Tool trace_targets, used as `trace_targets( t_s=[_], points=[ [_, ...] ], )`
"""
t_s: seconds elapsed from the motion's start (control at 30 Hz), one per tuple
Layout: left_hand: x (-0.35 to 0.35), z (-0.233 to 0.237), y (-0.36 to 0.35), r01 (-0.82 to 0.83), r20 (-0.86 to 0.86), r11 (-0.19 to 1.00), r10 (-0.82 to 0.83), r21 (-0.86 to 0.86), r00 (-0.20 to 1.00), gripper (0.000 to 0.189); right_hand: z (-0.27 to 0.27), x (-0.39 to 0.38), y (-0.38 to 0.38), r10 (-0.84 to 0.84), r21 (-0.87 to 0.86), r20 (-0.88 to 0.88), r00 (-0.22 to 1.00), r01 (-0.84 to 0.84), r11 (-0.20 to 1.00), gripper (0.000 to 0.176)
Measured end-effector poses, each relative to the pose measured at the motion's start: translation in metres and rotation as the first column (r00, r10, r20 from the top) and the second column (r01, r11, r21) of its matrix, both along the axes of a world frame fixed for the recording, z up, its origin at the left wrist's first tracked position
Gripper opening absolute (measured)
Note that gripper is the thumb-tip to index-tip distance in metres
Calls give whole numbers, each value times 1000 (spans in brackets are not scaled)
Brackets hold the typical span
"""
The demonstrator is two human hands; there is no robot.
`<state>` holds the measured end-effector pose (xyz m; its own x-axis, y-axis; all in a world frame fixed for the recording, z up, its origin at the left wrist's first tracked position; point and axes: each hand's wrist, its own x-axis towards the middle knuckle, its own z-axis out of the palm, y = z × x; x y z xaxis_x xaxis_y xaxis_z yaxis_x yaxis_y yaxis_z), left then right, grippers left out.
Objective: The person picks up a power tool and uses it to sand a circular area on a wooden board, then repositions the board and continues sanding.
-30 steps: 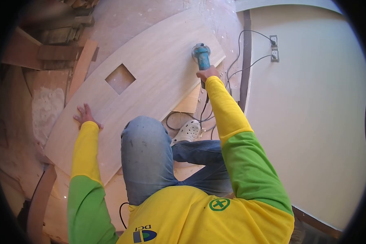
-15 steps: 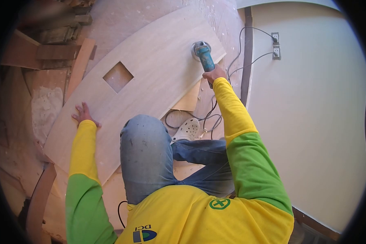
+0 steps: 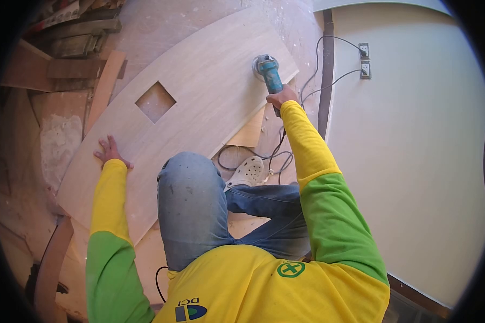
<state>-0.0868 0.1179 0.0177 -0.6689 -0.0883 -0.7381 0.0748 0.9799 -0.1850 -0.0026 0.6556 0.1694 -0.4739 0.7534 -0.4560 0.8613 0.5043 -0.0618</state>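
Note:
My right hand (image 3: 283, 97) is wrapped around the body of a teal angle grinder (image 3: 271, 77). The grinder's round disc (image 3: 257, 67) rests on a pale, curved-edge wooden panel (image 3: 205, 81) near its far right end. Toward the panel's near left end, my left hand (image 3: 112, 152) lies flat with fingers spread, pressing on the surface. A square cutout (image 3: 156, 102) opens through the panel between my two hands. The side of the disc that meets the wood is hidden.
Grey cords (image 3: 318, 64) run to wall outlets (image 3: 365, 60) on the right, and more cord coils near a white clog (image 3: 247, 171). Stacked wood scraps (image 3: 81, 37) and a plank (image 3: 105, 86) lie at the upper left. A thin board piece (image 3: 248, 132) shows beneath the panel.
The grinder and both hands stay in nearly the same place, with only a very slight shift of the whole view. A blurred patch at the upper left is now sharper.

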Motion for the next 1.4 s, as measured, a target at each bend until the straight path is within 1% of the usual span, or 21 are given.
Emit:
trace_targets(
  t_s=[0.17, 0.23, 0.27, 0.33, 0.43, 0.5, 0.63, 0.7, 0.73, 0.83, 0.87, 0.93, 0.97, 1.03, 1.07, 1.1, 1.13, 1.17, 1.23, 1.33, 1.4],
  points=[
    [1, -4, -3, -58, -19, 998, 59, 19, 998, 148, 1, -4, -3, -3, 1, 2, 1000, 3, 1000, 62],
    [1, 3, -2, -61, -6, 994, 62, 87, 998, 155, -3, -2, -1, -3, -1, 0, 1000, 3, 1000, 62],
    [0, 4, -1, -62, -7, 995, 63, 84, 998, 155, -4, -1, -2, -12, 9, -24, 1000, 12, 1000, 63],
    [-2, 6, 4, -111, 27, 994, 110, 17, 994, 146, -6, -1, -2, -20, 18, -47, 999, 21, 1000, 63],
    [0, -3, 0, -67, 1, 998, 67, 5, 998, 145, -5, 0, 1, -50, 5, -56, 997, 50, 999, 63],
    [1, -2, 0, -78, -3, 997, 78, 13, 997, 145, -3, 0, 2, -17, -3, -34, 999, 17, 1000, 62],
    [0, 6, 3, -95, 5, 995, 95, 6, 995, 145, -2, -1, -2, -18, -5, -24, 1000, 18, 1000, 62],
    [0, -4, 0, -80, -4, 997, 80, 0, 997, 145, -3, -2, -5, -6, 30, -71, 997, 9, 1000, 58],
    [1, -8, -2, -66, -13, 998, 66, -5, 998, 145, -4, -3, -6, -6, 29, -69, 998, 8, 1000, 58],
    [1, 3, 2, -94, -2, 995, 94, 20, 996, 145, -1, -9, -11, -16, 31, -33, 999, 17, 999, 61],
    [2, -3, -1, -95, -1, 995, 95, 20, 995, 145, 0, -11, -12, -15, 34, -13, 1000, 15, 999, 63],
    [2, -16, -5, -42, -37, 999, 42, -2, 998, 145, 4, -14, -14, -12, 40, 7, 1000, 11, 999, 64],
    [2, -11, -3, -45, -36, 999, 45, -2, 998, 145, 6, -15, -16, -23, 31, 23, 999, 22, 999, 65],
    [1, 6, 3, -105, 6, 994, 105, 16, 994, 145, 7, -17, -17, -31, 22, 38, 999, 31, 999, 66],
    [2, -6, -2, -106, 6, 994, 106, 16, 994, 145, 7, -17, -18, -38, 19, 35, 999, 38, 999, 66],
    [4, -28, -12, -27, -42, 1000, 27, 0, 999, 145, 7, -17, -18, -46, 17, 31, 998, 46, 999, 67],
    [5, -41, -17, 53, -88, 998, -54, -20, 995, 145, 7, -17, -18, -47, 17, 32, 998, 47, 999, 67],
    [4, -31, -12, 53, -87, 998, -55, -20, 995, 145, 7, -17, -19, -47, 20, 37, 998, 46, 999, 67],
    [2, 0, 1, -79, -9, 997, 79, 5, 997, 144, 9, -19, -22, -48, 22, 43, 998, 47, 999, 67],
    [1, 5, 3, -95, 2, 995, 95, 8, 995, 144, 11, -21, -25, -53, 5, 58, 997, 53, 999, 65],
    [3, -11, -3, -67, -23, 998, 67, 1, 998, 143, 9, -21, -23, -28, 24, 66, 997, 27, 999, 65]
  ],
)
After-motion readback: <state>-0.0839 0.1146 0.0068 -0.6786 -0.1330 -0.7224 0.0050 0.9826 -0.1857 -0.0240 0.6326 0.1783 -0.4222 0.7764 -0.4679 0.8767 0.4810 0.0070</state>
